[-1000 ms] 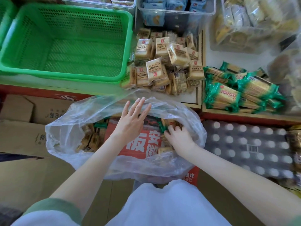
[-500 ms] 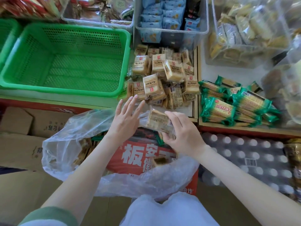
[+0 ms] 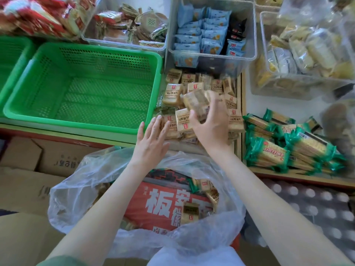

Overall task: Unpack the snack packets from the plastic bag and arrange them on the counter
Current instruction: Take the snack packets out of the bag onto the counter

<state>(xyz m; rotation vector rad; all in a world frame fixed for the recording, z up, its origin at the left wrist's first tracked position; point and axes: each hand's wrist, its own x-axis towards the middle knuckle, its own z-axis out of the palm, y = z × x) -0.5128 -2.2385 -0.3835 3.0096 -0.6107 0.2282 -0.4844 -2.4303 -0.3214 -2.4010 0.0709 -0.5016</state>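
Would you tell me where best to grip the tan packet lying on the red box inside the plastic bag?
Pinch the tan packet across its two side edges, coming straight down through the open mouth of the plastic bag. It lies flat, face up, on the red box, with those edges seemingly free, so a top pinch probably works.

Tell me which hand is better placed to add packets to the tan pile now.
Right. The right hand grips tan packets with curled fingers just above the pile. The left hand is open and empty at the pile's near edge.
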